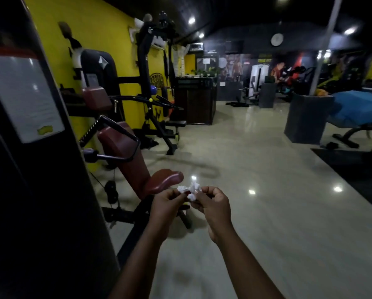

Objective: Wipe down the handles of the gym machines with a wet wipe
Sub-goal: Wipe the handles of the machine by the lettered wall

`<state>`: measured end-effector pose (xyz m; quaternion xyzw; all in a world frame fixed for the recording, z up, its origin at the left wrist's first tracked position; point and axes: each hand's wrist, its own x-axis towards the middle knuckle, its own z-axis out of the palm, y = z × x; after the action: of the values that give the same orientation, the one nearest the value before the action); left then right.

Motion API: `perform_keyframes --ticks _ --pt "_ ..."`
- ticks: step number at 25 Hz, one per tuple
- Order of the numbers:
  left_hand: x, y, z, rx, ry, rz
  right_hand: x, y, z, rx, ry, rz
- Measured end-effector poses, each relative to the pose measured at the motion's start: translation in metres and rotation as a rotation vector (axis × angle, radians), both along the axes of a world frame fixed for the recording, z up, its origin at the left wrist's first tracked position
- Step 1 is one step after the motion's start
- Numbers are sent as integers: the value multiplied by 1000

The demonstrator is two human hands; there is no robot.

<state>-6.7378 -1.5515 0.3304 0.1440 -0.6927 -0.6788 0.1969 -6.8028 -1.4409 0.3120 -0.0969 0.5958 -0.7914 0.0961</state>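
Starting far left: tall black machine column with a white placard, close up and blurred. Just right of it, a maroon padded seat on a black frame, standing along the left edge of the pale tiled floor, with a looped black handle bar wrapped across the backrest. Into the centre now: left hand raised, fingers curled, pinching the left side of a crumpled white wet wipe. Wipe up in the air between both hands, just in front of the seat's front lip, touching no machine. Right beside it, right hand curled too, pinching the wipe's right side. Looks like teasing the bunched sheet apart, though hard to say through the blur. Further right, open floor with lamp glare, then a bench under a blue cover by the right edge. Reading the step: readying the wipe, no handle touched yet. Next move, by the look of it: gather the wipe into one palm, free the other hand, reach left and up to the looped bar, wrap round it and run along its length. Worth minding: thin wet sheet, easy to tear or drop while tugging.
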Motion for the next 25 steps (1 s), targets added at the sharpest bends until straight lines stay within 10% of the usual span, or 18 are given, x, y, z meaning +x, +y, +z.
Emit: perform_keyframes --ticks 25 --pt "-143 -303 37 3 -37 1015 -220 -395 41 -1 12 894"
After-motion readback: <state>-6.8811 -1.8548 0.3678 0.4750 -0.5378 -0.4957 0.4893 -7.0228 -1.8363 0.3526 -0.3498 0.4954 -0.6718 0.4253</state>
